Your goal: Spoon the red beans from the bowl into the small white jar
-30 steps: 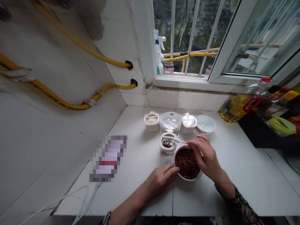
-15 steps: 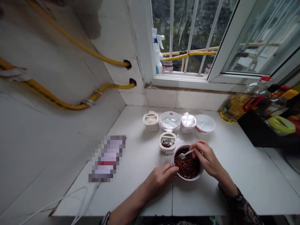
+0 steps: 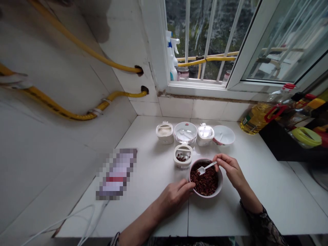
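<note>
Our left hand (image 3: 176, 195) clasps the bowl (image 3: 208, 195) at eight o'clock, steadying it, while our right hand (image 3: 230, 169) pinches the spoon (image 3: 206, 167), which dips in from two o'clock.

The bench carries one bowl (image 3: 205, 177) of dark red flakes, one white spoon (image 3: 206, 167), three small white jars (image 3: 164, 132) (image 3: 205, 134) (image 3: 182, 156), one clear-lidded dish (image 3: 185, 132) and one white dish (image 3: 223, 135). Two hands show: the left hand (image 3: 174, 196) and the right hand (image 3: 229, 169). One oil bottle (image 3: 258, 118) stands far right.

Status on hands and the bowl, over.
Left hand grips bowl rim. Right hand holds white spoon, tip in the red flakes. Open jar close behind bowl.
</note>
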Demonstrator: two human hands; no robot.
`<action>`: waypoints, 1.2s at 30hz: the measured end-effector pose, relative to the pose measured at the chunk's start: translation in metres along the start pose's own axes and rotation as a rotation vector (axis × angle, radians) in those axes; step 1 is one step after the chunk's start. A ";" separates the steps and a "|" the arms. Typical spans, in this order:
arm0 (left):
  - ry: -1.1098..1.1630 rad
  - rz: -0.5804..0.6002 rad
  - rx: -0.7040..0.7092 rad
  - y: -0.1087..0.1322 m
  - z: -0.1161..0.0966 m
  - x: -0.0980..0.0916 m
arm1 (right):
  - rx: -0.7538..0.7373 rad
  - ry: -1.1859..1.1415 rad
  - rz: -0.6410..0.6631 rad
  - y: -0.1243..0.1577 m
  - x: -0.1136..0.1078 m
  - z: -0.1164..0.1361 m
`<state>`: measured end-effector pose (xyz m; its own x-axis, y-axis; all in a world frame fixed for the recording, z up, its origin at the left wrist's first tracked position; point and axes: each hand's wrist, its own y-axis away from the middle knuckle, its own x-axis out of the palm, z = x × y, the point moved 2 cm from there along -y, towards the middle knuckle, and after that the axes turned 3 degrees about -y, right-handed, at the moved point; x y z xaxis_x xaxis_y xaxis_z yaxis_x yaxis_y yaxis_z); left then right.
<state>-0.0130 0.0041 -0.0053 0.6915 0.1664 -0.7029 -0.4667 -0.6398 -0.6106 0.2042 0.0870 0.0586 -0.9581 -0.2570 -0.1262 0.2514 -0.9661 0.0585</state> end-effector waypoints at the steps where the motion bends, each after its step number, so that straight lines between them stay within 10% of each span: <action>1: -0.001 -0.001 0.003 -0.001 0.000 0.000 | 0.009 -0.012 -0.003 0.000 0.000 0.000; 11: 0.022 0.009 -0.006 0.002 0.000 0.001 | -0.123 -0.008 -0.051 -0.002 0.006 0.018; 22: -0.016 -0.022 0.007 -0.003 -0.002 -0.002 | -0.790 0.670 0.060 0.001 0.047 0.039; 28: 0.015 0.012 -0.010 -0.002 -0.001 -0.002 | -0.782 0.634 -0.032 0.006 0.019 0.047; 36: -0.005 -0.004 0.008 -0.001 -0.001 -0.002 | -0.490 0.615 0.159 0.000 0.013 0.014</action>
<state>-0.0132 0.0038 -0.0032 0.6909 0.1725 -0.7021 -0.4685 -0.6328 -0.6165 0.1902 0.0839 0.0708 -0.6944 -0.2219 -0.6845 0.5469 -0.7809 -0.3017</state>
